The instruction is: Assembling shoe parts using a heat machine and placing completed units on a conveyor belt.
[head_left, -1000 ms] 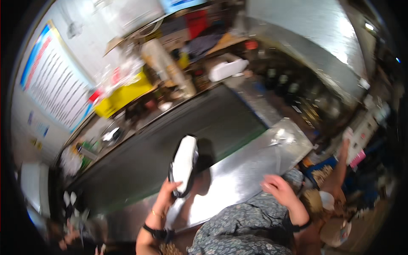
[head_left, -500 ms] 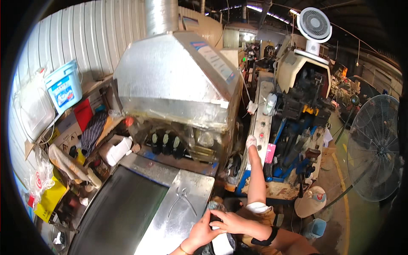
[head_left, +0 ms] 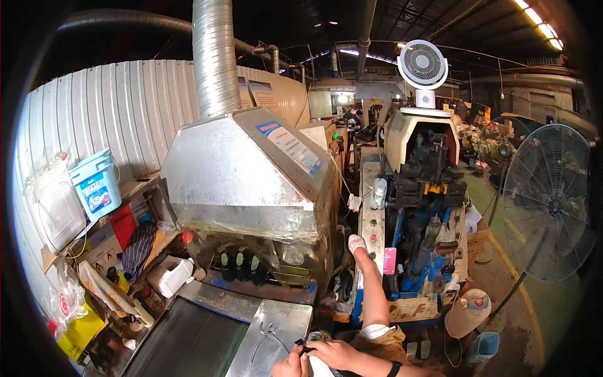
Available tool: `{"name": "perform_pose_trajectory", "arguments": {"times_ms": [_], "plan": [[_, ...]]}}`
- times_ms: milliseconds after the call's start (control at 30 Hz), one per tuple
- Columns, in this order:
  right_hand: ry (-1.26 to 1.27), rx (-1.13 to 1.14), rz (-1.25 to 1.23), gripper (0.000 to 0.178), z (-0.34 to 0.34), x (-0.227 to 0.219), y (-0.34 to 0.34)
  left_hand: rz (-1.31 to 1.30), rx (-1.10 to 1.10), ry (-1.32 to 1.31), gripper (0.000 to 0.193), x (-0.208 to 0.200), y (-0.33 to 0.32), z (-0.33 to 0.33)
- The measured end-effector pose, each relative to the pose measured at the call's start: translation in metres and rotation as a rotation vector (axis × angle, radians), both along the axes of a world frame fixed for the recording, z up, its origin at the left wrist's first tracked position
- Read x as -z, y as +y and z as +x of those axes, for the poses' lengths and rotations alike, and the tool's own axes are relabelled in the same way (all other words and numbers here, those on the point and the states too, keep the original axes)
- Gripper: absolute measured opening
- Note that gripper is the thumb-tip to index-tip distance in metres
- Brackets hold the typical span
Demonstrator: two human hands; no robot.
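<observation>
Only the tips of my hands show at the bottom edge. My left hand [head_left: 289, 366] and my right hand [head_left: 338, 354] are closed together around a white object [head_left: 318, 369], with a small dark part at its top. They are over the near right corner of a shiny metal plate [head_left: 282, 314]. A pair of pliers [head_left: 267, 337] lies on that plate just left of my hands. Most of the white object is cut off by the frame.
A dark conveyor belt [head_left: 195, 342] runs left of the plate under a big metal hood [head_left: 251, 169] with a duct. Someone's bare limb [head_left: 372, 289] reaches up to a button panel [head_left: 375, 229] on a blue machine. A large floor fan [head_left: 549, 201] stands on the right, with a white jug [head_left: 171, 276] and clutter on the left.
The view has swung up from the belt to the hood and machines. The white object, held up over the belt in my left hand, is now low and in both hands.
</observation>
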State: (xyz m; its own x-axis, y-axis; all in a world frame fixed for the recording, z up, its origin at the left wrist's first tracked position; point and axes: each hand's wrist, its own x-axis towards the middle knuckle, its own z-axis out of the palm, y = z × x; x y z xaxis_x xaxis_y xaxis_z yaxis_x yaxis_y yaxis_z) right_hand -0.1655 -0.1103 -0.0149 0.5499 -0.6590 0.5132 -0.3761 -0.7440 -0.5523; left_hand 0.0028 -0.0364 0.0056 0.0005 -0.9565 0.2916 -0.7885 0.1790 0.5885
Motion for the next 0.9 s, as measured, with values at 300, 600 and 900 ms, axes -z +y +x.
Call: {"name": "perform_pose_trajectory", "arguments": {"times_ms": [300, 600, 900], "plan": [[0.043, -0.210, 0.238, 0.035, -0.003, 0.002, -0.022, 0.151, 0.232, 0.860, 0.067, 0.035, -0.025, -0.001], [-0.076, 0.123, 0.043, 0.019, 0.001, 0.028, -0.026, 0.334, 0.345, 1.096, 0.081, 0.052, -0.046, -0.014], [0.070, -0.208, 0.170, 0.027, -0.013, -0.008, -0.040, 0.255, 0.355, 1.056, 0.082, 0.067, -0.053, -0.014]]}}
